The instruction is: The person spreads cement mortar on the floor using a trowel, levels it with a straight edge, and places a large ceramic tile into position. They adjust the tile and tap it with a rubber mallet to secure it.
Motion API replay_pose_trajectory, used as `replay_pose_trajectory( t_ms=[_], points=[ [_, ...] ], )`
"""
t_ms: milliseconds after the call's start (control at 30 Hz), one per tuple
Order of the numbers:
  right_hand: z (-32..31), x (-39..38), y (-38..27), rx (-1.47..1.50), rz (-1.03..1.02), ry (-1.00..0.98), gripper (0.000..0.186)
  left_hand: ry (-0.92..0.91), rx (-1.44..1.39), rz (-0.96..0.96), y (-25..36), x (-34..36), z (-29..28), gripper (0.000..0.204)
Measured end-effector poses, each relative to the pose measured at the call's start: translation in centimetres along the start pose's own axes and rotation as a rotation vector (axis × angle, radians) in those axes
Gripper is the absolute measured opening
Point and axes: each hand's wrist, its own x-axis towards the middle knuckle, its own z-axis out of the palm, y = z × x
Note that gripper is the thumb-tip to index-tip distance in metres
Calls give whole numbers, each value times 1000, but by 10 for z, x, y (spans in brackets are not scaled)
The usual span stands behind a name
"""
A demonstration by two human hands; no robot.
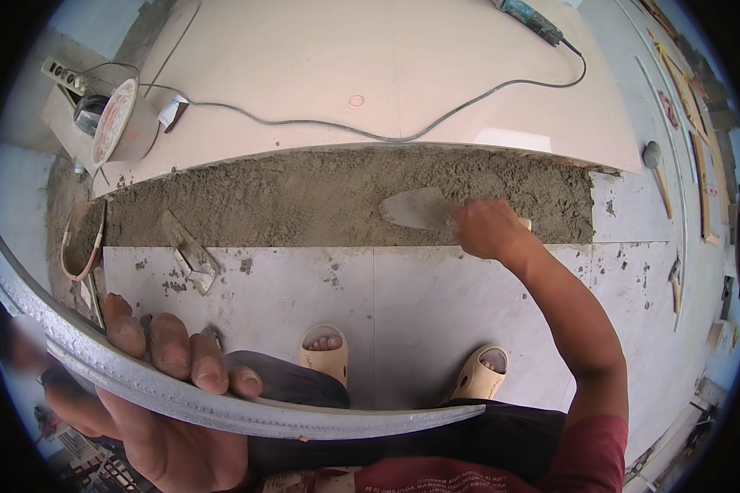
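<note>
A long grey metal straightedge (pixel 304 423) runs across the lower left, close to me. The fingers of my left hand (pixel 171 349) are wrapped over its upper edge, with the palm below. My right hand (pixel 487 228) is closed round the handle of a pointed trowel (pixel 415 208). The trowel's blade points left, flat against or just above a strip of grey mortar (pixel 304 193). Another metal tool (pixel 187 246), which looks like a trowel, lies at the mortar's near edge on the left, partly over the grey tile (pixel 296 279).
Beyond the mortar, a cable crosses pale pink slabs (pixel 304 66) to a teal power tool (pixel 530 20). A whitish bucket (pixel 115 123) and a power strip (pixel 63 76) are at far left. A mallet (pixel 656 168) lies right. My sandalled feet (pixel 325 353) stand on the tiles.
</note>
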Motion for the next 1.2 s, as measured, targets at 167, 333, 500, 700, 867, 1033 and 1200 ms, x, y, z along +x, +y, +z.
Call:
replay_pose_trajectory(
  t_ms=[167,333,500,700,867,1033,1200],
  points=[
    [-1,10,-40,-54,-151,-63,24,-28,-45,-16,0,-2,4,45],
    [15,6,-43,-33,-143,21,16,-49,-76,-34,-3,-1,4,42],
    [-1,-30,19,-140,108,-157,19,-62,-73,-35,6,-6,2,38],
    [52,-89,155,-113,408,-144,16,-83,-18,-152,14,-8,-2,42],
    [57,-132,217,-254,545,-113,16,-163,-22,-163,10,2,-1,63],
    [53,-145,207,-227,563,-23,17,-176,-79,-181,18,-6,-9,56],
    [75,-109,132,-61,224,208,11,-25,67,-85,-5,-5,13,35]
  ],
)
